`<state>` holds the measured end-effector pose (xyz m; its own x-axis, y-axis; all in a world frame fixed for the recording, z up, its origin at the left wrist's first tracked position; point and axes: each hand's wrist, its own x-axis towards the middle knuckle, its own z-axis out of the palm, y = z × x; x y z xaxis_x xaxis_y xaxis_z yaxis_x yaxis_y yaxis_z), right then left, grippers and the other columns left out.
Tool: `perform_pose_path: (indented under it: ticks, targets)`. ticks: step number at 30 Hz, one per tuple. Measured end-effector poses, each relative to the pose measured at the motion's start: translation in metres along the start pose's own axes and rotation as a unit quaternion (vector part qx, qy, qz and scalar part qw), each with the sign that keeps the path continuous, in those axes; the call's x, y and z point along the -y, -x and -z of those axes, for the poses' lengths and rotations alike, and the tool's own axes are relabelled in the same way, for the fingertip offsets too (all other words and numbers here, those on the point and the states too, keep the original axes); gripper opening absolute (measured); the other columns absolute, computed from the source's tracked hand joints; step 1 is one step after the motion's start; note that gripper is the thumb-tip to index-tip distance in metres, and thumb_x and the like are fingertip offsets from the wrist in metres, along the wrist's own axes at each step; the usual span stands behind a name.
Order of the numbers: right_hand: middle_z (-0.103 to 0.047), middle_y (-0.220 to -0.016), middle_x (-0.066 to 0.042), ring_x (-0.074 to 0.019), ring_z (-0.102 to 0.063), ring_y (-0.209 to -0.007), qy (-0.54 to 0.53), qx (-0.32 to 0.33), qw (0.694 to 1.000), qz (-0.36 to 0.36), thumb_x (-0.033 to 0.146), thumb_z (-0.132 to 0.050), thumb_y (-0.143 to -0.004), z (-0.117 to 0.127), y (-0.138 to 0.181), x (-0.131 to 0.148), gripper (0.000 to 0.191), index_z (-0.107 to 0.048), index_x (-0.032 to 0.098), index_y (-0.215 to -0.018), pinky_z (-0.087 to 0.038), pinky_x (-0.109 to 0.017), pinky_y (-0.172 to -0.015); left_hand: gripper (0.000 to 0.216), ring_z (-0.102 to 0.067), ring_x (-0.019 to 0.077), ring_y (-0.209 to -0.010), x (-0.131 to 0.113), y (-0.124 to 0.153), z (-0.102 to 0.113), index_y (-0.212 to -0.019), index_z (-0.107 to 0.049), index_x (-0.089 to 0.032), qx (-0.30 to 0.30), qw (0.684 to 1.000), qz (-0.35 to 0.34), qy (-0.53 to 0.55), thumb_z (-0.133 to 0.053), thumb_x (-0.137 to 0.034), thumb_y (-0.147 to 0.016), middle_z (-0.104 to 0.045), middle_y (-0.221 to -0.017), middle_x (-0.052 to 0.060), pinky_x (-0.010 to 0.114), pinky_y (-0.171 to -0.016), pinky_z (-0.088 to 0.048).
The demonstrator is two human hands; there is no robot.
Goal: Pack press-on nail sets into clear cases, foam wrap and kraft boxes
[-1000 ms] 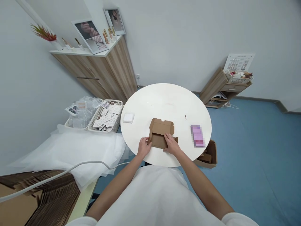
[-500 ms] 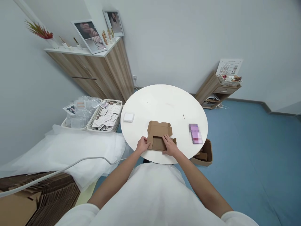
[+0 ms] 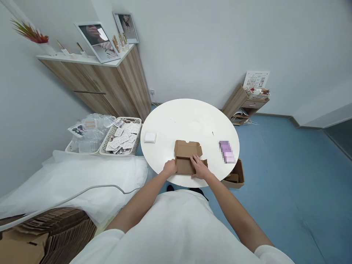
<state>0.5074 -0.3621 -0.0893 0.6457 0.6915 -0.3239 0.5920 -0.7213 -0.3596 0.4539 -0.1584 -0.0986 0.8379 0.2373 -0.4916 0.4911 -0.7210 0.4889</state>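
Observation:
A brown cardboard box (image 3: pixel 184 167), partly folded, lies near the front edge of the white round table (image 3: pixel 187 117). Its lid (image 3: pixel 187 149) stands open on the far side, and a side flap sticks out at the right. My left hand (image 3: pixel 170 167) is closed on the box's left wall, its fingertips partly hidden. At the right end, my right hand (image 3: pixel 200 168) grips the box, with fingers over the inside and the thumb by the front edge. Nothing lies in the part of the box that shows.
A white square item (image 3: pixel 150 137) lies at the table's left, a pixelated purple phone-like object (image 3: pixel 227 151) at the right. Baskets of cards (image 3: pixel 123 137) and clear packs (image 3: pixel 92 137) stand left, above white sheeting (image 3: pixel 90 172) and flat cardboard (image 3: pixel 66 234). A carton (image 3: pixel 238 176) sits on the floor.
My left hand has closed at the left wall, where a flap lay across the box half a second ago. More of the inside now shows. The right hand stays on the box.

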Motion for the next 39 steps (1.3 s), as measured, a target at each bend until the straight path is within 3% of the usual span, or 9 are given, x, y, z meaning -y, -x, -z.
perform_pose_path:
  ticks: [9, 13, 16, 21, 25, 31, 33, 36, 39]
  targets:
    - [-0.004, -0.144, -0.013, -0.0277, 0.004, -0.132, 0.021, -0.002, 1.000, -0.019, 0.044, -0.072, -0.053, -0.007, 0.009, 0.008, 0.115, 0.002, 0.017, -0.137, -0.013, -0.041, -0.106, 0.022, -0.056, 0.0252, -0.085, -0.001, 0.003, -0.009, -0.095, -0.049, -0.014, -0.003, 0.998, -0.017, -0.066, -0.049, -0.017, -0.074, -0.059, -0.091, 0.014, 0.030, -0.062, -0.038]
    - [-0.002, -0.144, -0.013, -0.0283, 0.004, -0.132, 0.029, 0.001, 0.999, -0.034, 0.042, -0.071, -0.054, -0.006, 0.009, 0.006, 0.114, 0.003, 0.017, -0.137, -0.013, -0.041, -0.106, 0.024, -0.056, 0.0247, -0.085, 0.002, 0.005, -0.008, -0.097, -0.050, -0.014, -0.007, 0.998, -0.046, -0.044, -0.048, -0.026, -0.076, -0.059, -0.089, 0.012, 0.029, -0.064, -0.039]
    - [-0.001, -0.145, -0.012, -0.0288, 0.003, -0.132, 0.033, 0.003, 0.998, -0.044, 0.039, -0.071, -0.054, -0.003, 0.009, 0.001, 0.112, 0.001, 0.017, -0.137, -0.014, -0.041, -0.105, 0.043, -0.057, 0.0214, -0.082, 0.008, 0.012, -0.003, -0.108, -0.047, -0.016, 0.008, 0.995, -0.097, -0.006, -0.052, -0.042, -0.074, -0.060, -0.090, 0.008, 0.028, -0.067, -0.041]
    - [-0.003, -0.144, -0.012, -0.0295, 0.003, -0.132, 0.032, 0.001, 0.999, -0.012, 0.035, -0.072, -0.053, 0.001, 0.004, -0.008, 0.112, -0.001, 0.018, -0.137, -0.014, -0.042, -0.105, 0.103, -0.057, 0.0208, -0.084, 0.011, 0.021, 0.009, -0.135, -0.014, -0.023, 0.001, 0.980, -0.191, 0.055, -0.069, -0.050, -0.053, -0.052, -0.110, 0.008, 0.031, -0.076, -0.041]
    - [-0.003, -0.144, -0.012, -0.0314, 0.002, -0.132, 0.029, 0.007, 0.999, 0.024, 0.034, -0.073, -0.053, 0.005, -0.007, -0.011, 0.110, -0.004, 0.021, -0.137, -0.015, -0.045, -0.104, 0.113, -0.049, 0.0288, -0.103, 0.000, 0.013, 0.013, -0.135, -0.018, -0.027, 0.023, 0.983, -0.179, 0.016, -0.078, -0.042, -0.040, -0.051, -0.114, 0.009, 0.033, -0.083, -0.037]
    - [-0.008, -0.144, -0.009, -0.0305, -0.004, -0.132, -0.027, 0.008, 0.997, 0.070, 0.042, -0.070, -0.056, 0.024, -0.014, -0.019, 0.101, -0.011, 0.023, -0.137, -0.017, -0.045, -0.104, 0.117, -0.044, 0.0315, -0.112, -0.009, -0.001, 0.012, -0.135, -0.019, -0.025, 0.054, 0.990, -0.133, 0.012, -0.079, -0.041, -0.035, -0.047, -0.122, 0.011, 0.034, -0.086, -0.035]
    - [-0.013, -0.143, -0.009, -0.0285, -0.011, -0.131, -0.064, -0.048, 0.996, 0.043, 0.044, -0.062, -0.064, 0.029, -0.006, -0.031, 0.088, -0.016, 0.023, -0.136, -0.018, -0.044, -0.104, 0.118, -0.044, 0.0312, -0.112, -0.011, -0.002, 0.011, -0.135, -0.017, -0.026, 0.055, 0.991, -0.121, 0.018, -0.079, -0.040, -0.036, -0.047, -0.122, 0.011, 0.033, -0.086, -0.036]
    - [-0.026, -0.138, -0.011, -0.0252, -0.024, -0.127, -0.149, -0.154, 0.973, -0.084, 0.043, -0.049, -0.074, 0.031, 0.008, -0.059, 0.070, -0.022, 0.019, -0.134, -0.027, -0.040, -0.101, 0.119, -0.043, 0.0311, -0.113, -0.016, -0.003, 0.008, -0.136, -0.013, -0.026, 0.053, 0.992, -0.113, 0.029, -0.078, -0.040, -0.038, -0.046, -0.124, 0.011, 0.034, -0.087, -0.035]
    - [-0.042, -0.127, -0.013, -0.0237, -0.047, -0.111, -0.282, -0.139, 0.929, -0.194, 0.043, -0.047, -0.074, 0.027, 0.017, -0.084, 0.066, -0.027, 0.016, -0.131, -0.042, -0.036, -0.088, 0.119, -0.041, 0.0312, -0.114, -0.026, -0.006, 0.003, -0.137, -0.010, -0.026, 0.054, 0.992, -0.105, 0.038, -0.078, -0.040, -0.041, -0.043, -0.126, 0.012, 0.035, -0.088, -0.034]
